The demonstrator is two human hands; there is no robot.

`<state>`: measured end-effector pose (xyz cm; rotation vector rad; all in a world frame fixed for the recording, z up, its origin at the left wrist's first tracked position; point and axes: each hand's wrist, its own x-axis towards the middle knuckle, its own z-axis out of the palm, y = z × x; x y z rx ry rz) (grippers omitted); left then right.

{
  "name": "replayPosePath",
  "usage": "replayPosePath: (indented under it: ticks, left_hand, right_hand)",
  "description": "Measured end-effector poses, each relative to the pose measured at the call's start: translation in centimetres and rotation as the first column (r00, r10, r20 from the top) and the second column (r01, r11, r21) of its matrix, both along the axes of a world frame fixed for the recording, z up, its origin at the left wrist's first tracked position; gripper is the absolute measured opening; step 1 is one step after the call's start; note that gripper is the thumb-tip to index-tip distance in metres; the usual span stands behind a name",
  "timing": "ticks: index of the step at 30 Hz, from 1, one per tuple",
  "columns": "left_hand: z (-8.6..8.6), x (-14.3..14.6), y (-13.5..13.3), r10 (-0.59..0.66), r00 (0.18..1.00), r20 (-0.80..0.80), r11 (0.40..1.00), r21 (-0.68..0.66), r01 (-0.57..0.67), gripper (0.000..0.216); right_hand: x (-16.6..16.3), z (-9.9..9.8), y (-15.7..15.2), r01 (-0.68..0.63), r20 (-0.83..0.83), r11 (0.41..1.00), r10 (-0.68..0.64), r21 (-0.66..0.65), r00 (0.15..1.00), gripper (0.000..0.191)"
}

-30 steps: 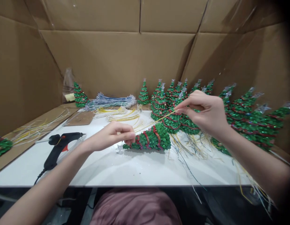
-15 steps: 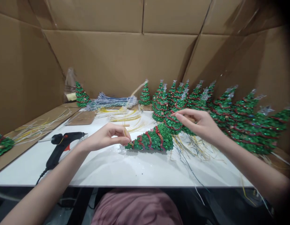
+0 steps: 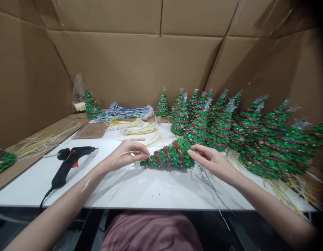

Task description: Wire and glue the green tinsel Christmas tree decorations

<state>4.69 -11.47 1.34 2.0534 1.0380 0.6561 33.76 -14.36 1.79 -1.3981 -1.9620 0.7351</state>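
A small green sequined Christmas tree [image 3: 169, 156] with red garland lies on its side on the white table. Its tip points left, and a clear star [image 3: 136, 165] shows there. Near that tip, my left hand [image 3: 128, 153] is closed in a pinch on a thin yellow wire [image 3: 122, 154], which trails back over the hand and forearm. At the wide base of the tree is my right hand [image 3: 209, 158], its thumb and fingers closed at the edge. Dark and white wires [image 3: 209, 184] run from beneath the base toward the table's front.
Several finished trees [image 3: 220, 127] stand in a crowd at the right. A black glue gun [image 3: 68, 164] lies at left. Behind are a silvery-blue wire bundle [image 3: 127, 111], yellow wires [image 3: 139, 129] and a wooden-handled awl [image 3: 136, 139]. Cardboard walls [image 3: 135, 66] enclose the table.
My right hand has come down and left, from above the tree to its base. The wire in my left hand has swung from pointing up and back to lying across my left forearm.
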Motion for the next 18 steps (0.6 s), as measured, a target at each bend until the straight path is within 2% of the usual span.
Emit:
replayPosePath:
  ticks: [2, 4, 7, 10, 12, 15, 18]
  left_hand:
    - [-0.1, 0.0, 0.0, 0.024, 1.0, 0.008, 1.0, 0.018, -0.024, 0.022]
    - [-0.1, 0.0, 0.0, 0.048, 0.998, 0.028, 0.998, 0.027, -0.049, 0.022]
    - [-0.3, 0.0, 0.0, 0.051, 0.998, 0.045, 0.997, 0.052, -0.054, 0.022]
    - [-0.3, 0.1, 0.0, 0.046, 0.998, 0.036, 0.997, 0.066, -0.049, 0.022]
    - [-0.3, 0.1, 0.0, 0.052, 0.998, 0.021, 0.996, 0.065, -0.053, 0.021]
    - [-0.2, 0.1, 0.0, 0.068, 0.998, 0.002, 0.995, 0.069, -0.068, 0.021]
    - [0.0, 0.0, 0.0, 0.082, 0.997, -0.001, 0.993, 0.082, -0.081, 0.022]
  right_hand:
    - [0.4, 0.1, -0.6, 0.018, 0.036, 0.999, -0.019, 0.041, 0.999, 0.037]
    - [1.0, 0.1, -1.5, 0.03, 0.123, 0.99, -0.047, 0.137, 0.991, 0.033]
    - [1.7, -0.8, -3.1, -0.051, 0.294, 0.955, -0.039, 0.293, 0.955, 0.023]
    - [2.4, -2.3, -4.5, -0.164, 0.412, 0.948, 0.04, 0.272, 0.91, 0.014]
    - [3.0, -3.2, -5.2, -0.181, 0.428, 0.951, 0.059, 0.25, 0.902, 0.012]
    - [4.2, -3.9, -5.9, -0.148, 0.426, 0.952, 0.021, 0.268, 0.905, 0.012]
    - [5.5, -3.4, -5.8, -0.068, 0.368, 0.945, -0.058, 0.321, 0.928, 0.014]
